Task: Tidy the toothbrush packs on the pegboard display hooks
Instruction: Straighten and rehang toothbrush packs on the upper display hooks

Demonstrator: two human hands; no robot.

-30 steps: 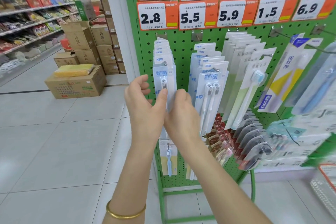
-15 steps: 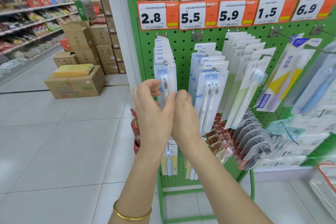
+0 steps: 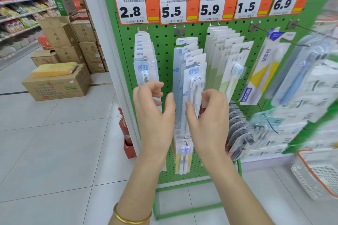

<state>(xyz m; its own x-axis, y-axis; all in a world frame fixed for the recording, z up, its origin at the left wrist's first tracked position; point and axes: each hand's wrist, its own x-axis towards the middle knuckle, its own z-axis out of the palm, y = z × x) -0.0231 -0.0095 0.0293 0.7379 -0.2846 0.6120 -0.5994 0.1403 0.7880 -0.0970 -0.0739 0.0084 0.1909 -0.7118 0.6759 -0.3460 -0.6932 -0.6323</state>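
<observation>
- Here, both hands work at mid-frame against the green pegboard (image 3: 164, 42), where the toothbrush packs (image 3: 232, 56) hang in overlapping rows from metal hooks (image 3: 145, 58).
- The right hand (image 3: 210, 117) holds the front twin-brush pack (image 3: 194, 78) of the second row from the left. Its thumb lies along the pack's left edge and its fingers curl round the right edge, probably to square the pack with those behind it.
- The left hand (image 3: 153, 113) is narrow and half-curled, thumb apart from the fingers. Its fingertips sit at the lower right edge of the leftmost stack (image 3: 144, 67). No grip shows, so it holds nothing that I can see.
- The leftmost stack hangs close and straight on its hook. The second row fans out sideways, which is likely why the hands are there.
- Blue "NEW" tabs top the packs in both of these rows.
- The orange-and-white price tags (image 3: 130, 11) across the top of the frame read 3.9, 5.9, 9.9, 6.9 and 3.8. Below them run 2.8, 5.5, 5.9, 1.5 and 6.9.
- A tilted white-and-yellow pack (image 3: 263, 71) at right centre carries "FROG" near its foot. The small print on the tags is too fine to read.
- Packs at the far right are blurred.
- Cardboard cartons (image 3: 60, 82) stand on the floor at left, and a red fire extinguisher (image 3: 124, 129) sits at the display's foot.
</observation>
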